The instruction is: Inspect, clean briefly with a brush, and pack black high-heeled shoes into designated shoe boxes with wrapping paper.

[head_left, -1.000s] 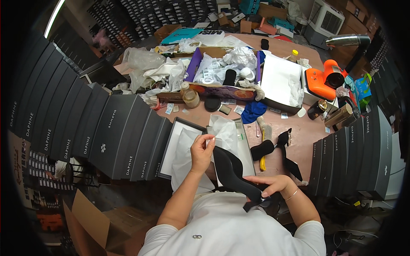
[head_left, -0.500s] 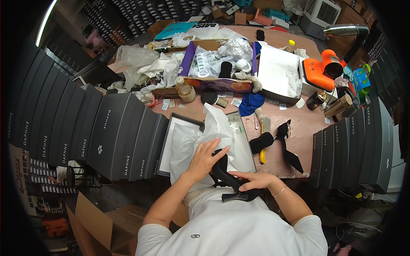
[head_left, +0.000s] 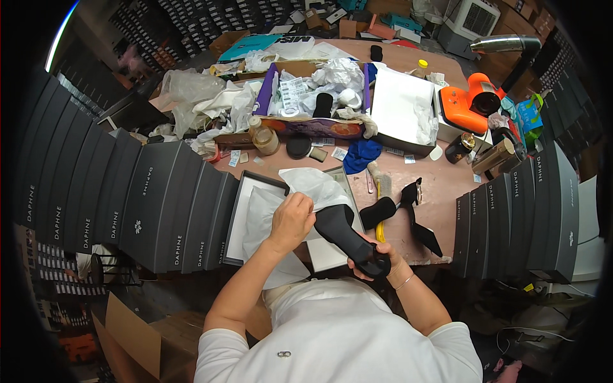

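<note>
A black heeled shoe (head_left: 337, 231) is in front of me, its sole turned up toward me. My right hand (head_left: 385, 256) grips it round the heel end. My left hand (head_left: 294, 220) is closed at the toe, pinching white tissue paper (head_left: 314, 185) that lies over the toe tip. Under both hands lies an open dark grey shoebox (head_left: 234, 223), with more white tissue in it. A second black heeled shoe (head_left: 421, 231) rests on its side on the table, right of the box. Between them sits a black oblong pad (head_left: 378, 212), partly over a yellow-handled brush (head_left: 383, 186).
Dark grey shoeboxes stand in rows at left (head_left: 159, 204) and right (head_left: 543, 210). Behind are a purple carton (head_left: 313, 127) of crumpled paper, a white box lid (head_left: 402, 99), a glue bottle (head_left: 264, 137), a blue cloth (head_left: 363, 156) and an orange machine (head_left: 469, 108).
The shoe has turned so its sole shows, and its toe has come against the tissue. My left hand has closed from spread fingers onto the tissue; my right hand has shifted to the heel.
</note>
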`<state>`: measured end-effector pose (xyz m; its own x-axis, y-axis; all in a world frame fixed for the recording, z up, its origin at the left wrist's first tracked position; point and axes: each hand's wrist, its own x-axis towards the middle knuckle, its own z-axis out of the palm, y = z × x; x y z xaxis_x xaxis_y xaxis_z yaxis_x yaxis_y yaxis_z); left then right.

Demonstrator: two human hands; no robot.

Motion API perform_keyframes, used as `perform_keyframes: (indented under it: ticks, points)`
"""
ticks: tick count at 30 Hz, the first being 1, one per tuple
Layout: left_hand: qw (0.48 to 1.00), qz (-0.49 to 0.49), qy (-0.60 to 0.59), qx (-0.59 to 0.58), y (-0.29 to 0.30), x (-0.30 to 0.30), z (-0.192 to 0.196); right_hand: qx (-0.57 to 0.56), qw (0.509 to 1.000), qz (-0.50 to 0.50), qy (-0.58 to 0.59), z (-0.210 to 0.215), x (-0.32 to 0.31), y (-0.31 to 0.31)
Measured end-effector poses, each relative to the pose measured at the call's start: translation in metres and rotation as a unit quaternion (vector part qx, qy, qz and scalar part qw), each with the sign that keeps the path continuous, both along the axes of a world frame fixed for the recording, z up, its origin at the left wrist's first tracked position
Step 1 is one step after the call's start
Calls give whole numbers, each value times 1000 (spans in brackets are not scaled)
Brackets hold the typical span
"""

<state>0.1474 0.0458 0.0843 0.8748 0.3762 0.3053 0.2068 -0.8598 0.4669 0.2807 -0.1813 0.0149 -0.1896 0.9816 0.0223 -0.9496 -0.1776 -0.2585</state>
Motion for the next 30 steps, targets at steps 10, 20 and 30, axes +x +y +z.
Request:
perform_keyframes:
  ticks: [10, 20, 30]
  points:
    - [989, -33, -125, -78, -27, 3, 27, 32, 996, -11, -85, 20, 5, 9]
    - [962, -88, -255, -54, -85, 9, 37, -92, 652, -370, -656, 1, -39, 40]
    - [945, -211, -212, -135, -118, 6, 19, -190, 757, -428, -456, -14, -26, 35]
